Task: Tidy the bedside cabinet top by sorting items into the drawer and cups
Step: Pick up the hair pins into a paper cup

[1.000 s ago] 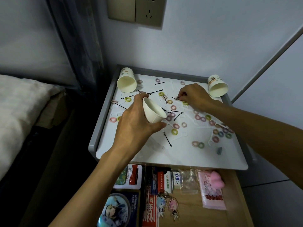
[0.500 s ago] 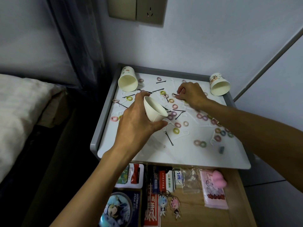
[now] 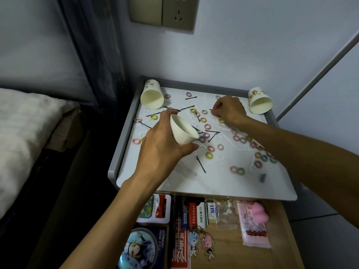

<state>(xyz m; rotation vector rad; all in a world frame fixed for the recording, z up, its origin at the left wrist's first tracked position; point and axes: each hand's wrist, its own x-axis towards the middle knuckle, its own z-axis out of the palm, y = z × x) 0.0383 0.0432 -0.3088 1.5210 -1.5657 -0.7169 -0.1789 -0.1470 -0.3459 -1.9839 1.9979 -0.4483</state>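
Note:
My left hand (image 3: 162,144) grips a white paper cup (image 3: 182,131), tilted with its mouth toward the upper left, above the middle of the white cabinet top (image 3: 194,181). My right hand (image 3: 229,110) is curled at the back of the top, its fingertips pinching a black hairpin (image 3: 211,110) among the scattered things. Several coloured hair rings (image 3: 209,155) and black hairpins (image 3: 201,164) lie across the top. A paper cup (image 3: 152,97) stands at the back left, another paper cup (image 3: 260,103) at the back right.
The open wooden drawer (image 3: 279,230) below the top holds cards, keychains (image 3: 202,241), a pink packet (image 3: 252,226) and small boxes. A grey raised rim (image 3: 124,138) edges the top. A bed (image 3: 23,133) lies to the left, a wall socket (image 3: 163,12) above.
My right hand has shifted slightly back and left over the pins. My left hand keeps holding the cup in nearly the same place.

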